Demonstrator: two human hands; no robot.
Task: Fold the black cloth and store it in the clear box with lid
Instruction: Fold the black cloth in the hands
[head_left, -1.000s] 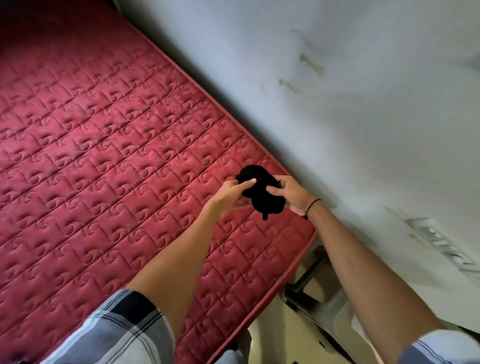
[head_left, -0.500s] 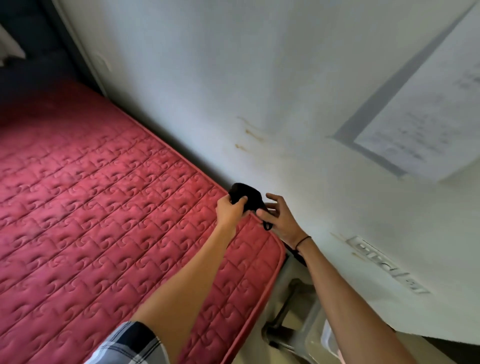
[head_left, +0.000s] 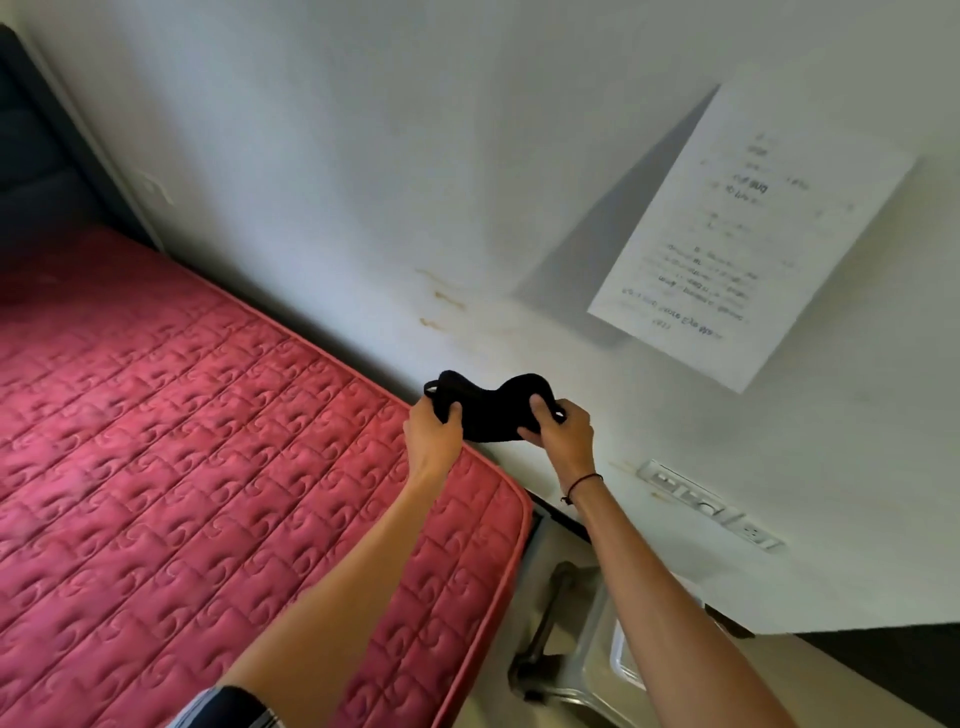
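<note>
Black cloth (head_left: 491, 410) stretching level, long axis left to right, left hand (head_left: 434, 439) and right hand (head_left: 563, 434) fingers grasping its ends, bunched earlier, above red mattress (head_left: 208, 441) corner.

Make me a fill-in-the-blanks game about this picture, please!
1. Both hands hold a cloth whose colour is ____.
2. The mattress is coloured ____.
3. A sheet of ____ hangs on the wall.
4. The thin black band is on the ____ wrist.

Missing words: black; red; paper; right
</note>
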